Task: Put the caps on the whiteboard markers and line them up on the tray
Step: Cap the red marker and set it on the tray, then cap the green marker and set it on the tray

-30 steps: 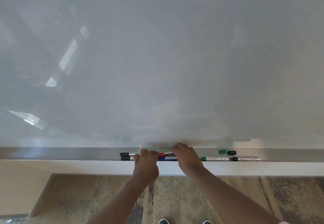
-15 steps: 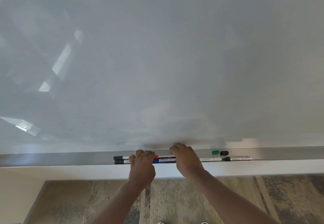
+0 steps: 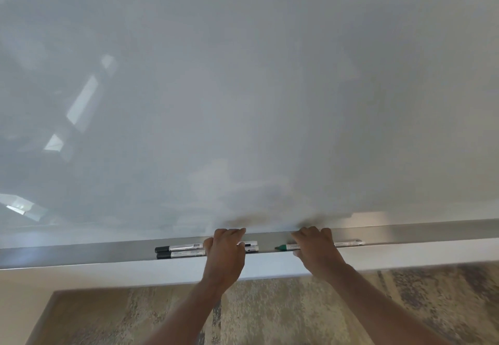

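Note:
Two markers with black caps lie side by side along the metal tray under the whiteboard. My left hand rests across their middle, fingers bent towards the board; whether it grips them is hidden. To the right lies a green marker with its tip bare and pointing left. My right hand is closed over its barrel, thumb at the tray's front edge. Another white marker barrel sticks out to the right of that hand. No loose caps show.
The large glossy whiteboard fills the view above the tray. A white ledge runs below the tray, with patterned carpet beneath. The tray runs on bare to the left and to the right.
My right hand has moved right, from beside the left hand onto the green marker. The loose green and black caps seen earlier no longer show. The left hand stays on the two markers.

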